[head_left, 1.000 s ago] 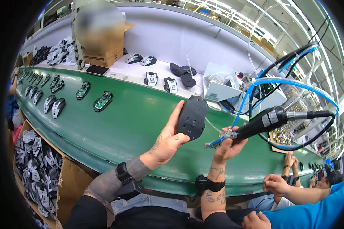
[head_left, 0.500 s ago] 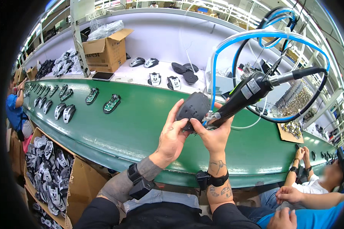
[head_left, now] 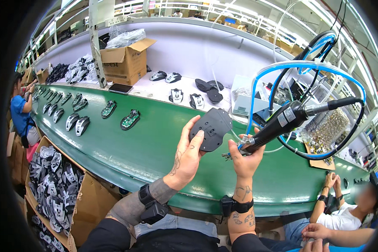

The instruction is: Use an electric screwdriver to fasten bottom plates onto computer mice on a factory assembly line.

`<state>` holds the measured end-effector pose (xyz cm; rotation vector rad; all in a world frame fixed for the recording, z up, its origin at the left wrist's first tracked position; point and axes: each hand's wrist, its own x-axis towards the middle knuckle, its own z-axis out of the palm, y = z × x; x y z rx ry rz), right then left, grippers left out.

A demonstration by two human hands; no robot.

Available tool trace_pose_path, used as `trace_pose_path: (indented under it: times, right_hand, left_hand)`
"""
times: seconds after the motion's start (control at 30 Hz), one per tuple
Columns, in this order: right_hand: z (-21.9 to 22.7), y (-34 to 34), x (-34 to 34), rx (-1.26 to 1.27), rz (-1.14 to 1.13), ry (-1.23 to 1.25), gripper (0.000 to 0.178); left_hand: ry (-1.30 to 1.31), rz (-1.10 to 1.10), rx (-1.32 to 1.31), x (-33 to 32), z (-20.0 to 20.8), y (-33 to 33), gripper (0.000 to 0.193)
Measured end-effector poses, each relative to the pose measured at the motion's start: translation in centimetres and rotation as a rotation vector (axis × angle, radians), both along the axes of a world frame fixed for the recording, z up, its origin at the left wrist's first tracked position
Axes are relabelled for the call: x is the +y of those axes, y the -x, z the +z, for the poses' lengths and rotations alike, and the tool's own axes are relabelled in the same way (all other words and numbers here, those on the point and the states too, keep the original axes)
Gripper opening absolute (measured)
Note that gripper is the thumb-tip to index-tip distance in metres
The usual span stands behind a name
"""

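My left hand (head_left: 186,158) grips a black computer mouse (head_left: 211,131) by its edge, thumb on the flat underside, which is turned up and shows small holes. A hand's width to the right, my right hand (head_left: 245,161) is closed around the front end of a black power screwdriver (head_left: 277,125), fitted with blue and clear hoses. Its tip points left and down, apart from the mouse. Past my left hand on the green conveyor belt (head_left: 155,138) lie mouse bases with green circuit boards (head_left: 130,119) and several silver-and-black mouse shells (head_left: 82,125).
Mouse shells (head_left: 176,96) and black mouse parts (head_left: 210,89) rest on the white shelf behind, beside a phone (head_left: 120,88) and a cardboard box (head_left: 126,63). Another carton (head_left: 88,210) full of shells stands lower left. Screws (head_left: 323,148) lie at right; co-workers sit near both sides.
The screwdriver and my right hand have drawn away to the right from the mouse. My left hand has tilted the mouse so more of its underside shows. The view has shifted slightly.
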<state>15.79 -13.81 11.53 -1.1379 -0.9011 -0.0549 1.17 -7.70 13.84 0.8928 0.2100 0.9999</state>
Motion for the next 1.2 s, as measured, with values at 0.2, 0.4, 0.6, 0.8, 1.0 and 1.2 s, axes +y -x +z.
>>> trace_pose_path:
  times: [0.2,0.4,0.6,0.8,1.0,1.2]
  right_hand:
    - [0.2,-0.3,-0.5,-0.004,-0.051,0.069,0.07]
    - [0.1,-1.3,-1.5,-0.018,-0.054,0.065,0.068]
    - [0.6,-2.0,-2.2,-0.022,-0.138,0.012,0.058]
    - [0.4,-2.7,-1.2,-0.06,-0.099,-0.047,0.059]
    - [-3.7,-4.8,1.0,-0.409,-0.31,0.102,0.029]
    - [-7.9,2.9,-2.6,-0.568,-0.266,-0.011,0.034]
  left_hand:
    - [-0.021,0.044,0.059,-0.6,0.5,0.0,0.044]
    - [-0.005,0.059,0.039,-1.4,0.8,-0.3,0.043]
    - [-0.029,0.118,0.101,-2.1,0.7,-1.0,0.042]
    - [-0.015,0.142,0.121,-1.0,-0.2,0.8,0.041]
    - [-0.132,0.225,-0.038,-0.5,-4.7,8.2,0.036]
    - [-0.512,1.043,0.336,-7.3,-6.6,27.9,0.025]
